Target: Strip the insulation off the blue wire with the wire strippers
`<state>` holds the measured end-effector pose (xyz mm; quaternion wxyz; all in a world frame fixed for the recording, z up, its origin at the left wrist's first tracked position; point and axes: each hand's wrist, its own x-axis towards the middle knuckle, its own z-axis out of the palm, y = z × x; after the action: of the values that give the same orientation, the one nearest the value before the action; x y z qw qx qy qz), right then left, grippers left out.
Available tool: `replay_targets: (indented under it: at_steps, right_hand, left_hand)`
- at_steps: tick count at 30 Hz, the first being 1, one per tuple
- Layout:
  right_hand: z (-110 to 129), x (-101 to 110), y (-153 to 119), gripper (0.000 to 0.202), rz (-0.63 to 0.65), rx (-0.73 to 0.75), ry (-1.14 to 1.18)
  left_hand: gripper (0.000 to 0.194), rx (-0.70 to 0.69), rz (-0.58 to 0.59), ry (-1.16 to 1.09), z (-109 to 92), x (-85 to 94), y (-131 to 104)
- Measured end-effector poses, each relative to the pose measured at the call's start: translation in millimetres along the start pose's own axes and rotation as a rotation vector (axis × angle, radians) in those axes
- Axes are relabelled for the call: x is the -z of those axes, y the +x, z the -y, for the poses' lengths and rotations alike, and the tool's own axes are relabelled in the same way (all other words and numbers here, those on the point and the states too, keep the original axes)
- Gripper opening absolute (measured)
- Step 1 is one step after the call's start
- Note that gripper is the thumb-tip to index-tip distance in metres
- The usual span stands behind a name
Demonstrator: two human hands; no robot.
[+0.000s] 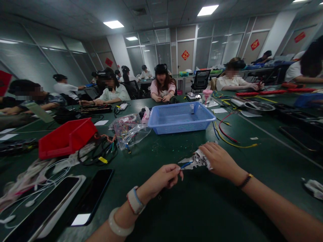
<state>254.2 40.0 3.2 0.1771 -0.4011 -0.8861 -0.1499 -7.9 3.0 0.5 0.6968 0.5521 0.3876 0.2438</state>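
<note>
Left hand (168,176) pinches a blue wire (186,165), fingertips closed; right hand (219,160) wraps around pliers (196,162). Lining wire up with jaws seems underway; squeezing calls for steadiness.

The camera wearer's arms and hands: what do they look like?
The left hand is ungloved, its wrist wearing a whitish band with blue and red edging, and a pale bangle further up. The right hand, also ungloved, has a dark bracelet with a golden detail. No sleeves show.

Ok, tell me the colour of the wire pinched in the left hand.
The wire is blue, seen best in the head view.
</note>
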Motion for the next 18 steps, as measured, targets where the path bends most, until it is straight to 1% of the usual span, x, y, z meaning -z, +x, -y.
replay_targets:
  at_steps: [4, 7, 9, 14, 18]
  right_hand:
    - [0.5, -1.4, -1.2, 0.047, -0.059, 0.032, -0.049]
    - [3.9, -0.3, -2.7, 0.053, -0.084, -0.005, -0.105]
    - [6.6, 1.0, -3.2, 0.053, -0.091, -0.04, -0.138]
    - [10.0, 5.3, -1.2, 0.043, -0.056, -0.083, -0.167]
    - [10.1, 6.7, 0.1, 0.043, 0.026, -0.124, -0.133]
  left_hand:
    - [0.034, 0.01, 0.014, -0.015, -1.7, -1.2, -0.5]
    - [0.036, -0.012, 0.018, -0.037, -5.1, -3.2, -2.3]
    - [0.038, -0.033, 0.024, -0.049, -7.2, -4.0, -3.3]
    - [0.037, -0.021, 0.082, -0.085, -8.2, -3.6, -3.3]
    - [0.033, -0.018, 0.092, -0.13, -7.9, -4.1, -3.5]
